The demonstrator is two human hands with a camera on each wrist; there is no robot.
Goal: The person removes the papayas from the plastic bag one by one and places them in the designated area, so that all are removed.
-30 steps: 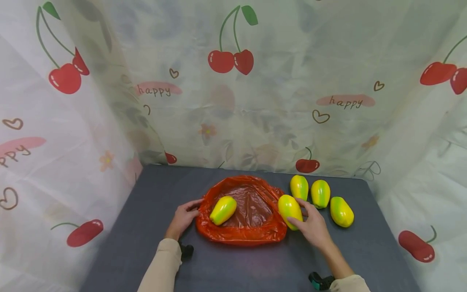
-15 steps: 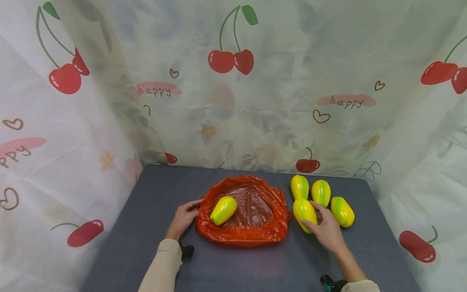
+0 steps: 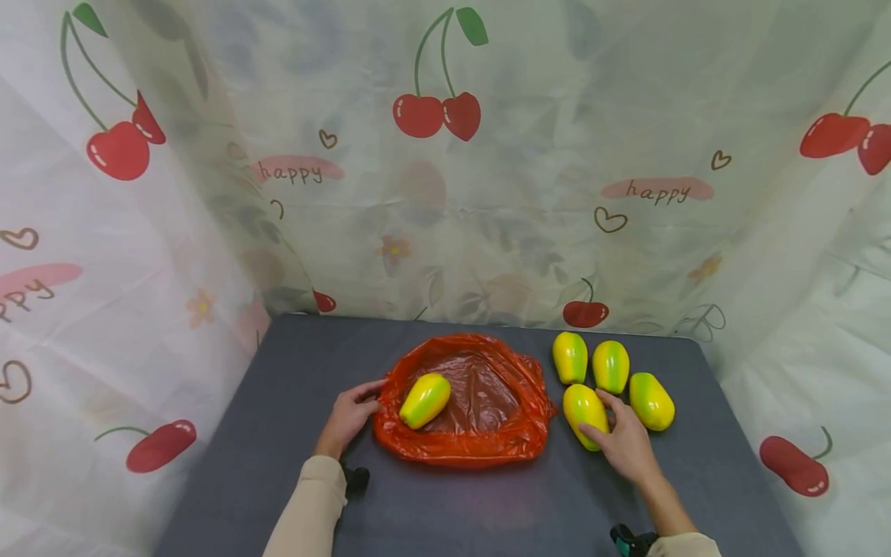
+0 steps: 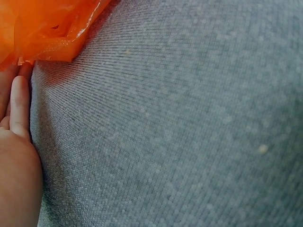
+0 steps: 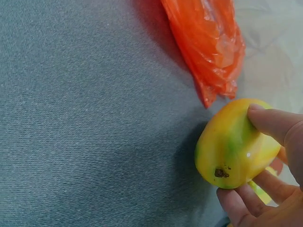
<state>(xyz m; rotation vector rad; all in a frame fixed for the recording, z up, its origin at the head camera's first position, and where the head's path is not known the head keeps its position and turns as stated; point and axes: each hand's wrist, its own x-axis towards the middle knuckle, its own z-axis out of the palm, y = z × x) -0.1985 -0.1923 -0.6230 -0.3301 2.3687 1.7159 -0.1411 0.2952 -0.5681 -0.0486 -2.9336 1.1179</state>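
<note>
My right hand [image 3: 626,439] grips a yellow-green papaya [image 3: 585,416], thumb on one side and fingers on the other. In the right wrist view this papaya [image 5: 232,146] shows a dark stem scar and hangs low over the cloth. An orange-red plastic bag [image 3: 480,450] lies in the middle with its mouth spread wide. Inside its left part rests another papaya [image 3: 425,401]. My left hand [image 3: 350,418] touches the bag's left edge, its fingertips right at the plastic. In the left wrist view the fingers [image 4: 20,101] are fairly straight beneath the bag's rim [image 4: 52,49].
Behind the held fruit are three more papayas: one at the back [image 3: 570,358], one beside it [image 3: 611,367] and one farther right [image 3: 652,401]. The dark grey table [image 3: 473,510] ends at a printed curtain [image 3: 452,232] that hangs behind and at both sides.
My right hand has moved the papaya rightward from the bag's right edge, then slightly toward me, in front of the other papayas. The left hand stays at the bag.
</note>
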